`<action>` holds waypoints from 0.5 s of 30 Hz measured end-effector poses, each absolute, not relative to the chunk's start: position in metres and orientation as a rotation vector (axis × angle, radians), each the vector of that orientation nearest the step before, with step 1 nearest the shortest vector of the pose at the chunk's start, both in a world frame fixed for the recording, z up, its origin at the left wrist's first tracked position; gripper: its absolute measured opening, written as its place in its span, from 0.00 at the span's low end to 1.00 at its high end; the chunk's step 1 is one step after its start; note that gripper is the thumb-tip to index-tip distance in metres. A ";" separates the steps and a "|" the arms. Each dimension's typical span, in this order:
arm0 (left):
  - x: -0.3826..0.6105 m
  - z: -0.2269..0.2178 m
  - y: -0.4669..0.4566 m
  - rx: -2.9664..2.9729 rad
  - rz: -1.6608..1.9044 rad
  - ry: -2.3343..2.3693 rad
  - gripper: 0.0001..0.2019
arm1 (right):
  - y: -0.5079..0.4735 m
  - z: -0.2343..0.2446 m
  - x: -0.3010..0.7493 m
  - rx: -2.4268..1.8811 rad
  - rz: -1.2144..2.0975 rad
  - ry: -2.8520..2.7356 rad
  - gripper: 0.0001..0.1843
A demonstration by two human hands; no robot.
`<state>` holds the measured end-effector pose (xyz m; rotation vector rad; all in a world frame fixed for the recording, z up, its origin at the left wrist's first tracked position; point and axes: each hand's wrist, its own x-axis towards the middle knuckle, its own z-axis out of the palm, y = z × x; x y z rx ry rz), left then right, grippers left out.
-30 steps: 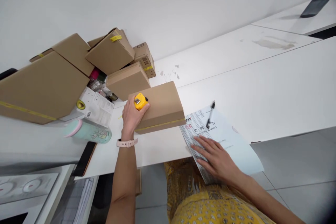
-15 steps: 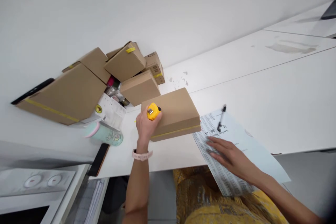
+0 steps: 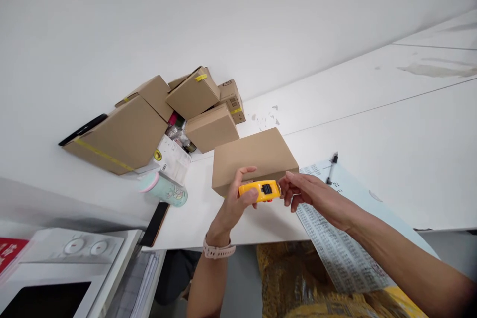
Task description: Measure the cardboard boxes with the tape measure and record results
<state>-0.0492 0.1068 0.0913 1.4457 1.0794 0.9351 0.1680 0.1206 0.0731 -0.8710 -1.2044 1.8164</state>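
Note:
My left hand [image 3: 230, 208], with a pink watch band on the wrist, grips a yellow tape measure [image 3: 261, 191] in front of the closed cardboard box [image 3: 253, 154]. The thumb lies along the tape measure's case, beside its black slide button. At the case's right end, by the metal hook, the bent fingertips of my right hand [image 3: 316, 193] come together; the fingers partly hide their contact with the hook. Below my right forearm lies a printed sheet [image 3: 335, 253], hanging over the desk edge. A black-and-clear pen [image 3: 332, 168] rests on the sheet.
Several cardboard boxes [image 3: 212, 126] are stacked at the back left by the wall. Near them stand a mint tumbler [image 3: 169, 193] with a pink lid and a white package [image 3: 175, 159]. A white appliance with dials [image 3: 70, 253] is at lower left. The white desk [image 3: 391, 159] extends right.
My left hand has brought the tape measure from the box top toward me and turned it. My right hand has lifted off the sheet and moved left to the tape measure's end.

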 end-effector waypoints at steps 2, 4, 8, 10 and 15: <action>-0.065 0.096 0.112 1.432 0.952 1.119 0.37 | 0.130 0.072 0.172 -0.897 1.813 -1.183 0.29; -0.090 0.103 0.123 1.415 1.009 1.183 0.36 | 0.148 0.072 0.182 -0.908 1.756 -1.157 0.27; -0.157 0.111 0.161 1.326 1.179 1.341 0.26 | 0.203 0.062 0.204 -0.955 1.564 -1.045 0.26; -0.188 0.108 0.180 1.239 1.220 1.433 0.21 | 0.228 0.051 0.209 -1.031 1.498 -1.073 0.27; -0.228 0.087 0.203 1.078 1.186 1.536 0.18 | 0.253 0.029 0.194 -1.177 1.408 -1.191 0.28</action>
